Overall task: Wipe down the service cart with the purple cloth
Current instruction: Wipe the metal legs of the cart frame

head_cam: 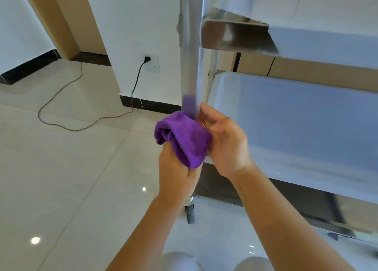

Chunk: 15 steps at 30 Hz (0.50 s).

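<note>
now the purple cloth [184, 137] bunches above the left hand's [176, 172] grip.

Fuzzy purple cloth [185, 139], shiny brushed-metal cart [235, 37], glossy floor tiles [71, 168].

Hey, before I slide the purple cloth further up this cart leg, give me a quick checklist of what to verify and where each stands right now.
1. Purple cloth is bunched against the cart's upright post: ok.
2. Left hand grips the cloth from below: ok.
3. Right hand holds the post beside the cloth: ok.
4. Post above the cloth is free of obstructions up to the middle shelf: ok.
5. Caster wheel is locked: cannot tell.
6. Power cord on the floor lies away from the cart: ok.
</note>
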Tool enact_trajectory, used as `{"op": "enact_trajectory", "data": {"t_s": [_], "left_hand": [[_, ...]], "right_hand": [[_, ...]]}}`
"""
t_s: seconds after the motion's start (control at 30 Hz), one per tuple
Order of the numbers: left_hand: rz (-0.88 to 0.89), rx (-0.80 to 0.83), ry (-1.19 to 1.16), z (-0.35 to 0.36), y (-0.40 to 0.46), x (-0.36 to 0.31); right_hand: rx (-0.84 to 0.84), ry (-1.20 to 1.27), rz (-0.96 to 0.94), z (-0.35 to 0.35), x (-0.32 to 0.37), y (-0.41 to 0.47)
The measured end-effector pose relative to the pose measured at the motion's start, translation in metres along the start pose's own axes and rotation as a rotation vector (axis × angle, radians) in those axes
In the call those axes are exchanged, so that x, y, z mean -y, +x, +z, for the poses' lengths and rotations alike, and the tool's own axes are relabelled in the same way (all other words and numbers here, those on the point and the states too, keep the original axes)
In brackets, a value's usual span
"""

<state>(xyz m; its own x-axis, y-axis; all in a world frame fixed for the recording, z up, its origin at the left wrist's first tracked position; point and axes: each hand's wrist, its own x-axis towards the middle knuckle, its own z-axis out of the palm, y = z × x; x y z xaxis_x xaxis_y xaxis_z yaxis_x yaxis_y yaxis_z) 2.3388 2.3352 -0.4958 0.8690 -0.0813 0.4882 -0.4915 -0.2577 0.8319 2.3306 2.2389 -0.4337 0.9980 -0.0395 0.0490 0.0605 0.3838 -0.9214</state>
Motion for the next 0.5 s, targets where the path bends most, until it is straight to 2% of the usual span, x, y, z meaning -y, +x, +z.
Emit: {"op": "enact_trajectory", "data": {"t_s": [0.07,0.17,0.27,0.33,0.5], "left_hand": [[0.034,0.003,-0.158,-0.009,0.002,-0.01],[0.136,-0.141,-0.212,-0.015,0.021,-0.036],[0.101,-0.307,-0.292,-0.007,0.054,-0.065],[0.041,-0.342,-0.349,0.001,0.067,-0.081],[0.004,-0.359,-0.134,0.011,0.086,-0.091]], "right_hand": [[0.039,-0.035,-0.041,0.002,0.003,-0.004],[0.035,-0.039,-0.029,-0.001,0.011,-0.006],[0.015,0.017,-0.031,-0.002,0.013,-0.005],[-0.04,0.043,-0.04,0.001,0.012,-0.005],[-0.022,0.071,-0.021,0.004,0.009,-0.007]]}}
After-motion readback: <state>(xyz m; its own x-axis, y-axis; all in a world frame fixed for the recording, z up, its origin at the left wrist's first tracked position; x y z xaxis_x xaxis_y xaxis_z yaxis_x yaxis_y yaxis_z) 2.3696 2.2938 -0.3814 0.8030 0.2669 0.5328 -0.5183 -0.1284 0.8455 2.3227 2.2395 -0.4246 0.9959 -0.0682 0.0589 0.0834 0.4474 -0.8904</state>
